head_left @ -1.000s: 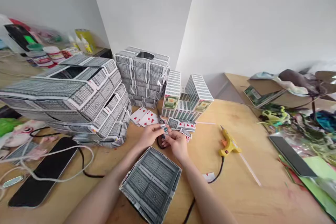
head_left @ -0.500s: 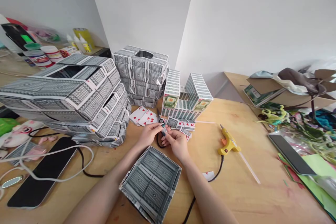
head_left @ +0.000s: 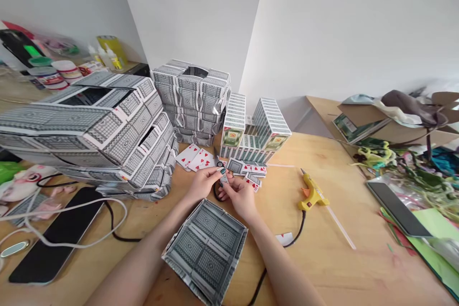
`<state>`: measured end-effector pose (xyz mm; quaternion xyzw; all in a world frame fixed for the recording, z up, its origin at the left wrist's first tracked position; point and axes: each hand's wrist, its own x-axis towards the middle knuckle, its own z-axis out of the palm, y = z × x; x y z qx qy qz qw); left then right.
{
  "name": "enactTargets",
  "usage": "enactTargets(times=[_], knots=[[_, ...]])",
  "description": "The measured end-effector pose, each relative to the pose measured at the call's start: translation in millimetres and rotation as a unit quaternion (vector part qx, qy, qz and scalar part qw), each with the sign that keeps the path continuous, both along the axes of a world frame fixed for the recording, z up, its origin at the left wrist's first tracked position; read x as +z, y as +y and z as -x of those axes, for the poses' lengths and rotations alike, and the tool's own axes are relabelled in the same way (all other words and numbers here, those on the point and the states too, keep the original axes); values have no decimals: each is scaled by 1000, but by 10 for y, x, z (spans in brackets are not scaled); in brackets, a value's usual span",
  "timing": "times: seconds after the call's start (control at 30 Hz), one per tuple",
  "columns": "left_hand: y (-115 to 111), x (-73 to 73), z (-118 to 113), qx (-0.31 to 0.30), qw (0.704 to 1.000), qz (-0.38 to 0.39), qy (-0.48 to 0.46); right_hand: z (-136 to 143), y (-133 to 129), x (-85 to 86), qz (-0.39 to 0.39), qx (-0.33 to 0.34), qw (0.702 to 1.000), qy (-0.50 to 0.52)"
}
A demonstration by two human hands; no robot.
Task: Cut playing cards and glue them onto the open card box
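Small card sitting between fingertips, over table, beyond box. Left hand and right hand both pinching it, fingers narrow, tips almost meeting. Poor footing for small piece: one slack pinch could be letting it slip. Scissors lying right by hands, partly hidden; low finger could be snagging handle. Heart cards lying loose nearby, sweep could be scattering them. Glue gun resting right, cord passing under right forearm: arm drag could be tugging it.
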<state>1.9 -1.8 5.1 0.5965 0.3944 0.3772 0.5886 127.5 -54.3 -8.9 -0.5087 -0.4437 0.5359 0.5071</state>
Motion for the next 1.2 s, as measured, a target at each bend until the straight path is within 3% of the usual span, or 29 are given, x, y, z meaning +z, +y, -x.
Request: enactTargets(times=[0.23, 0.4, 0.7, 1.2], knots=[[6, -44, -7, 10, 1000, -2, -8, 52, -28, -149, -43, -56, 987, -142], [16, -56, -2, -4, 1000, -3, -9, 21, -39, -146, -71, -44, 979, -184], [17, -69, 2, -1, 1000, -7, -17, 5, -13, -61, -17, -2, 999, -39], [-6, -90, -33, -15, 997, 28, -64, 48, -39, 27, 22, -37, 999, 3]])
